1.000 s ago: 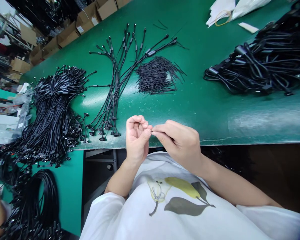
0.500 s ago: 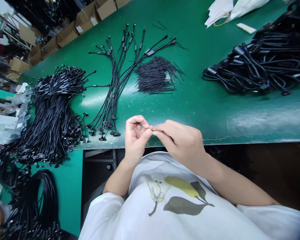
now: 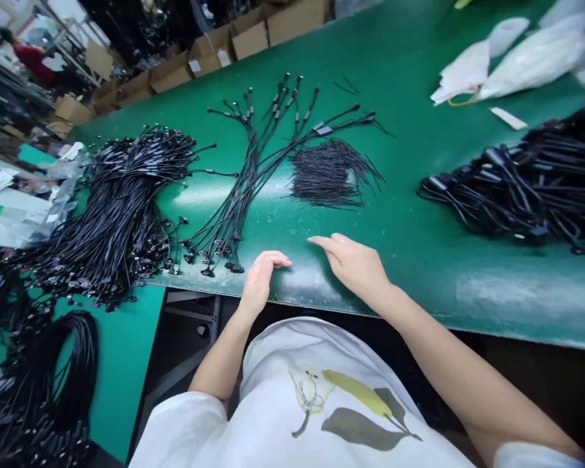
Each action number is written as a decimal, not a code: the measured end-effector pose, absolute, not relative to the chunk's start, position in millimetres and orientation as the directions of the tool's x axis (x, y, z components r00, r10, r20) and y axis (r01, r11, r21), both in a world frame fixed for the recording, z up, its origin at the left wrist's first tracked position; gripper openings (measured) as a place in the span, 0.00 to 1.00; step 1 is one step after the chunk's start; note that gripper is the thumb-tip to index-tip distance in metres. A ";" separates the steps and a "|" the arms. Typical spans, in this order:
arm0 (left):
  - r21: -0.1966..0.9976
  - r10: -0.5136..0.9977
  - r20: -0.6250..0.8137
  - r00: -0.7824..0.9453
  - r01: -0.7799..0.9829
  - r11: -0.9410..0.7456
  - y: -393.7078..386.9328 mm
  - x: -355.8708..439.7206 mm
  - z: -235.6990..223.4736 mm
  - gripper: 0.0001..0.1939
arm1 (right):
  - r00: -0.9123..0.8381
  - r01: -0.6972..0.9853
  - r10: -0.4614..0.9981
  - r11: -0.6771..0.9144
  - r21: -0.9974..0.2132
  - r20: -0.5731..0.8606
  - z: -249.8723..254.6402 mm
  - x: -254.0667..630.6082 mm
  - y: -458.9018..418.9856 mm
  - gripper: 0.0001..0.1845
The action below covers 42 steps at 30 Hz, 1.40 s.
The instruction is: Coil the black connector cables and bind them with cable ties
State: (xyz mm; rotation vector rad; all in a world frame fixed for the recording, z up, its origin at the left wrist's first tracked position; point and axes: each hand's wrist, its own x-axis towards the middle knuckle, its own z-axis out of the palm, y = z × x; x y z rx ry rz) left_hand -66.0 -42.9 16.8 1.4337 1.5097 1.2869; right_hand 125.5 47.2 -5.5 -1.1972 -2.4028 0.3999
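Head view: left hand (image 3: 259,278) and right hand (image 3: 355,263) apart over worktop (image 3: 404,221), nothing visible in either; cannot tell if either grip is closed. Thin black strips (image 3: 322,177) piled beyond right hand, beside spread cables (image 3: 247,179). Step: seemingly between handlings. Singling out one strip would call for fine fingertip pinch.

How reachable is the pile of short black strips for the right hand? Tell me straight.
Likely yes: the right hand is just on the near side of the pile of short black strips, and only green tabletop shows between them.
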 end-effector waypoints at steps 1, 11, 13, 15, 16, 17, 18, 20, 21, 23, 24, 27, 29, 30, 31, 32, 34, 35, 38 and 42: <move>0.905 0.970 0.178 -0.164 0.414 -0.096 -43.2 -78.3 18.0 0.19 | -0.562 0.715 0.797 0.602 -0.356 0.219 -13.3 125.7 59.1 0.21; 0.087 0.938 0.085 -0.335 0.941 0.328 -12.8 -247.6 25.9 0.12 | -0.733 0.585 0.598 0.798 -0.146 0.324 -14.3 113.2 110.4 0.22; 0.102 0.947 0.087 -0.308 0.949 0.299 -12.7 -254.6 26.5 0.10 | -0.753 0.547 0.576 0.817 -0.183 0.319 -9.8 110.0 108.2 0.19; 0.110 0.945 0.128 -0.300 0.952 0.287 -14.9 -250.7 27.5 0.13 | -0.776 0.511 0.554 0.833 -0.215 0.303 -5.0 102.5 107.5 0.18; 0.116 0.946 0.146 -0.289 0.955 0.274 -15.5 -246.3 27.4 0.14 | -0.786 0.497 0.545 0.838 -0.226 0.293 -1.9 96.4 107.7 0.17; 0.124 0.950 0.153 -0.272 0.959 0.255 -15.3 -241.0 26.4 0.14 | -0.796 0.485 0.535 0.844 -0.231 0.282 1.8 88.4 108.2 0.17; 0.134 0.957 0.147 -0.251 0.963 0.233 -14.0 -235.4 24.5 0.14 | -0.810 0.473 0.522 0.851 -0.227 0.269 6.0 78.9 108.7 0.16; 0.160 0.970 0.115 -0.215 0.968 0.196 -8.4 -225.0 19.4 0.11 | -0.845 0.443 0.482 0.873 -0.204 0.232 16.0 56.6 108.3 0.16; 0.174 0.973 0.102 -0.206 0.967 0.187 -4.9 -220.6 17.3 0.10 | -0.866 0.420 0.455 0.887 -0.191 0.207 21.4 44.9 106.9 0.16; 0.201 0.971 0.112 -0.213 0.961 0.187 0.1 -212.8 18.1 0.09 | -0.902 0.373 0.399 0.912 -0.169 0.166 31.9 23.2 101.3 0.15; 0.206 0.966 0.134 -0.219 0.960 0.189 0.2 -208.6 22.2 0.10 | -0.910 0.358 0.382 0.920 -0.161 0.161 36.5 13.6 97.6 0.16; 0.331 0.952 0.208 -0.224 0.932 0.147 -14.5 -191.5 49.9 0.12 | -0.890 0.364 0.396 0.916 -0.171 0.228 47.1 -11.4 88.5 0.21; 0.597 0.964 0.174 -0.200 0.800 0.058 -36.3 -178.3 76.7 0.11 | -0.864 0.390 0.430 0.900 -0.193 0.262 52.0 -27.3 91.8 0.24; 0.722 0.978 0.112 -0.176 0.691 0.042 -49.6 -173.6 90.5 0.11 | -0.854 0.410 0.451 0.890 -0.200 0.260 54.5 -34.8 98.6 0.21; 0.812 0.985 0.046 -0.164 0.580 0.058 -63.6 -171.3 103.2 0.12 | -0.842 0.438 0.478 0.877 -0.199 0.250 57.4 -41.2 109.3 0.18; 0.875 0.986 -0.007 -0.167 0.477 0.087 -77.7 -172.3 114.3 0.12 | -0.824 0.477 0.514 0.857 -0.197 0.239 61.1 -45.9 123.9 0.15; 0.954 0.970 -0.048 -0.237 0.276 0.115 -103.9 -184.2 128.6 0.11 | -0.761 0.570 0.601 0.799 -0.192 0.244 72.0 -47.8 161.5 0.14; 0.980 0.956 -0.034 -0.293 0.176 0.089 -115.4 -193.9 131.4 0.11 | -0.721 0.614 0.643 0.766 -0.192 0.258 79.7 -44.9 182.0 0.15; 0.998 0.928 -0.041 -0.371 -0.067 0.017 -140.9 -225.4 125.3 0.14 | -0.612 0.697 0.714 0.690 -0.195 0.341 112.9 -26.8 233.7 0.16; 0.981 0.940 -0.097 -0.328 -0.192 0.034 -153.9 -243.4 109.4 0.14 | -0.555 0.660 0.617 0.735 -0.157 0.559 166.2 -2.9 256.1 0.20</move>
